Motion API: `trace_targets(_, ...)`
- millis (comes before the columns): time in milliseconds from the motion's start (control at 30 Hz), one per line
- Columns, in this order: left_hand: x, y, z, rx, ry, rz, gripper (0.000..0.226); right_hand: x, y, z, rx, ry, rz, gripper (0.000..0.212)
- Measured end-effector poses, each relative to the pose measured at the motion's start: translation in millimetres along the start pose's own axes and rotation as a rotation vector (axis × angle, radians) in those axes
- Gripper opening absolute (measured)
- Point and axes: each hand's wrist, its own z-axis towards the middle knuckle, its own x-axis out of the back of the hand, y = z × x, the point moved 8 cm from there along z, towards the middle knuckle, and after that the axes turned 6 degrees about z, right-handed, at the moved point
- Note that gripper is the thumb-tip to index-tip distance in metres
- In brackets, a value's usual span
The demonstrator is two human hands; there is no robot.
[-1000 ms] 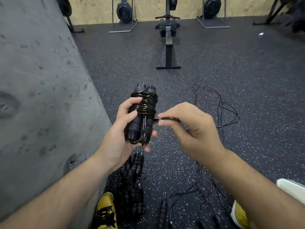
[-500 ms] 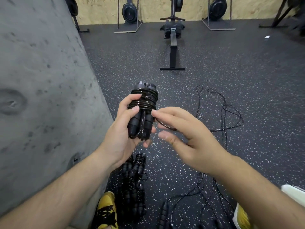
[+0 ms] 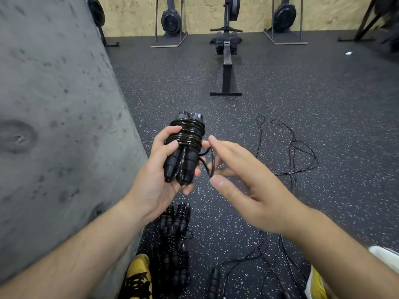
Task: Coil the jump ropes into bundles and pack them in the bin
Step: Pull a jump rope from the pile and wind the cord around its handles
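In front of the person's chest, above the speckled rubber floor (image 3: pixel 302 93), a black jump rope bundle (image 3: pixel 186 145) stood nearly upright. Its two ribbed handles lay side by side, caps pointing away, with glossy cord wound in tight turns round their upper half. The left hand (image 3: pixel 155 180) gripped the bundle from the left, thumb pressed on the turns and fingers curled behind the handles. A short tail loop (image 3: pixel 212 164) of the cord hung free from the bundle's right side, lying against the fingers of the right hand (image 3: pixel 248 184). That hand was spread wide, fingers straight and slightly blurred; whether any finger hooked the loop could not be told.

Directly below the hands, a pile of coiled bundles (image 3: pixel 174 247) lay on the floor beside a yellow shoe (image 3: pixel 138 275). To the right, loose ropes (image 3: pixel 291 156) sprawled in long tangled loops, with one handle (image 3: pixel 213 281) near the bottom edge. A corner of a white object (image 3: pixel 384 254) showed at the lower right; what it was could not be made out.

A rough concrete wall (image 3: pixel 54 126) rose close along the left. Ahead and to the right the floor ran open as far as a rowing machine (image 3: pixel 226 61) and the plywood wall (image 3: pixel 205 9) behind it.
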Motion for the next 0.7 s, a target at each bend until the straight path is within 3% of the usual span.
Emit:
trace_targets(167,-3.2,-7.3,-2.0,0.008,-0.008,0.067,0.028,-10.9,-4.7,-0.2,0.156,0.074,-0.320,0.052)
trace_targets(300,-7.7,-10.1,-4.7,-0.012,-0.029,0.078,0.029,-8.2,-9.2,0.2,0.250,0.213,-0.367,0.033)
trace_targets(500,-2.5,-4.5,-1.4,-0.039,-0.029,0.056,0.025,4.5,-5.0,2.6,0.219,0.254,-0.312,0.017)
trace_targets(700,-3.0,-2.5,-2.1,-0.057,-0.015,0.081,0.032,5.8,0.8,2.7,0.165,0.226,-0.437,0.012)
